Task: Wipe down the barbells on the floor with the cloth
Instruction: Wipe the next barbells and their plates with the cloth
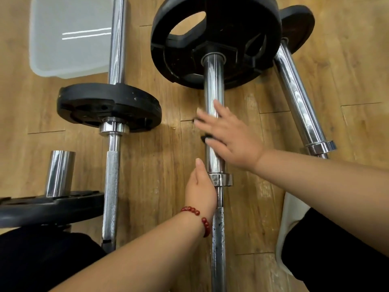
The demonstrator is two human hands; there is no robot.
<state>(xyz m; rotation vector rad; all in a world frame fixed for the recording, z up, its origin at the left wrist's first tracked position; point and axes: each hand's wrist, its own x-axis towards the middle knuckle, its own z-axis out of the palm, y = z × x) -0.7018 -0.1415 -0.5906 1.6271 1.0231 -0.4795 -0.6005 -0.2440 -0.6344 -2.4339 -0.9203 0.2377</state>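
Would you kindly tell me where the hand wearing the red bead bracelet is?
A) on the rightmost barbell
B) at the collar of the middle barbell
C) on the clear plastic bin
B: the left hand, with the bracelet at its wrist, lies against the middle barbell by its collar.

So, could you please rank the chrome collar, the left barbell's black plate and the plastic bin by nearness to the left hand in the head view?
1. Chrome collar, centre, held by the left hand.
2. Black plate, to the left.
3. Plastic bin, far upper left.
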